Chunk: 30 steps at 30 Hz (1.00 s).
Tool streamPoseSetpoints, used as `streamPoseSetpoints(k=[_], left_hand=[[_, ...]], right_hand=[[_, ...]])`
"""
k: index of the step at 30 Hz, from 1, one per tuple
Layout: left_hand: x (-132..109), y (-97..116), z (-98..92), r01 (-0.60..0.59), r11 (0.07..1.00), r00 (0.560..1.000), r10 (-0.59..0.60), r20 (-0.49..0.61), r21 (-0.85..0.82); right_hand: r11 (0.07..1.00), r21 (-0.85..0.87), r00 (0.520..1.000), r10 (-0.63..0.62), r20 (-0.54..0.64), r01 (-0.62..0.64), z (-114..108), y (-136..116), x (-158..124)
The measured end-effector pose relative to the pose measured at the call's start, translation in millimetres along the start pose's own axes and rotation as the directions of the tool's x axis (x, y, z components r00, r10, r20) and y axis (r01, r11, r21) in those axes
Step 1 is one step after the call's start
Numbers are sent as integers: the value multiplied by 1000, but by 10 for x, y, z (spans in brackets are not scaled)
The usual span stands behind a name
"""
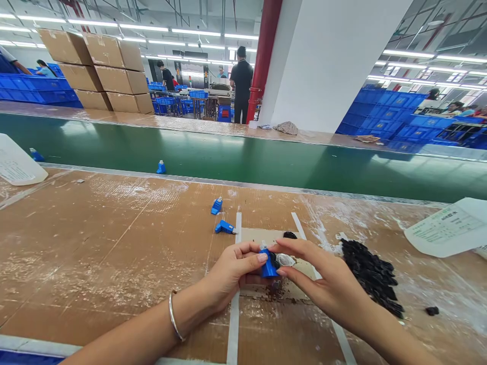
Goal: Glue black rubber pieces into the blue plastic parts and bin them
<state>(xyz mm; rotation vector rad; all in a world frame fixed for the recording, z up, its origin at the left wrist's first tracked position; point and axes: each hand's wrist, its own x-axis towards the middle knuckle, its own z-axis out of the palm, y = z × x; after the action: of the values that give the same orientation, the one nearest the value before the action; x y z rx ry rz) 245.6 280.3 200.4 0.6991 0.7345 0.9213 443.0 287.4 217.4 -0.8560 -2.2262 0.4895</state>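
Observation:
My left hand (238, 268), a bangle on its wrist, pinches a small blue plastic part (269, 266) with a whitish tip pointing up. On the other side, my right hand (310, 263) has its index finger near the tip and its thumb at the lower end of the same part. Between those fingers a small black piece (274, 259) shows against the blue part; how it sits there is partly hidden. Behind the hands lies a clear plastic item (285, 260) on a taped beige sheet (262, 235). Two more blue parts (225, 227) (216, 206) rest to the left.
A heap of black pieces (369, 276) is at the right, with one stray black piece (431, 311) beyond. Cut white plastic jugs (449, 228) (19, 161) stand at both sides. A green conveyor belt (243, 152) crosses behind, carrying blue parts (161, 167). Cardboard boxes (122, 76) are stacked farther back.

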Motion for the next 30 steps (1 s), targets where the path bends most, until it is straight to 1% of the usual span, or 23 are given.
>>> streamPoseSetpoints(k=[3, 5, 6, 8, 10, 12, 14, 17, 19, 20, 22, 24, 25, 26, 27, 28, 29, 30], left_hand=[[-3, 1, 5, -4, 1000, 1000, 4, 5, -13], [-3, 3, 9, -4, 1000, 1000, 4, 21, -18], [-3, 4, 12, 0, 1000, 1000, 1, 28, -19], [-2, 3, 14, 10, 1000, 999, -9, 34, -15], [0, -3, 12, 13, 1000, 999, -13, 31, 5], [4, -15, 2, 5, 999, 999, -6, 40, 34], [9, -28, -12, -22, 997, 998, 18, 53, 70], [8, -26, -29, -80, 986, 994, 68, 82, 145], [-8, -5, -33, -94, 975, 991, 72, 114, 201], [-20, 10, -34, -92, 969, 989, 63, 133, 229], [-47, 44, -39, -92, 954, 986, 48, 159, 284], [-64, 80, -57, -98, 939, 985, 44, 168, 328], [-66, 98, -73, -105, 935, 985, 52, 162, 339], [-62, 116, -93, -116, 933, 986, 68, 151, 340], [-53, 135, -116, -131, 933, 987, 90, 134, 337], [-40, 154, -140, -147, 932, 987, 114, 115, 333], [-24, 175, -165, -163, 930, 986, 140, 92, 330], [-8, 196, -189, -179, 925, 984, 165, 69, 334]], right_hand=[[1000, 0, 999, 0, 33, 0, -27, -20, 7], [996, 52, 998, 66, 11, -66, -24, -39, 12], [987, 101, 992, 126, -13, -124, -11, -50, 17], [939, 228, 961, 274, -44, -258, 36, -72, 32], [867, 339, 918, 397, -24, -366, 103, -95, 57], [804, 402, 883, 469, 23, -438, 178, -120, 83], [755, 443, 854, 518, 50, -484, 247, -147, 99], [721, 472, 826, 562, 31, -508, 323, -202, 94], [710, 489, 816, 577, 7, -506, 349, -251, 77], [696, 514, 815, 579, 13, -502, 351, -277, 66], [637, 603, 825, 561, 66, -481, 325, -315, 38], [579, 681, 849, 513, 123, -448, 246, -305, -4], [582, 688, 860, 495, 123, -434, 183, -270, -35], [623, 656, 866, 491, 96, -426, 107, -210, -74], [711, 553, 867, 496, 43, -435, 19, -126, -120], [801, 394, 865, 501, -26, -452, -75, -18, -172], [864, 173, 864, 494, -101, -473, -170, 106, -228], [869, -94, 870, 470, -150, -486, -261, 239, -283]])
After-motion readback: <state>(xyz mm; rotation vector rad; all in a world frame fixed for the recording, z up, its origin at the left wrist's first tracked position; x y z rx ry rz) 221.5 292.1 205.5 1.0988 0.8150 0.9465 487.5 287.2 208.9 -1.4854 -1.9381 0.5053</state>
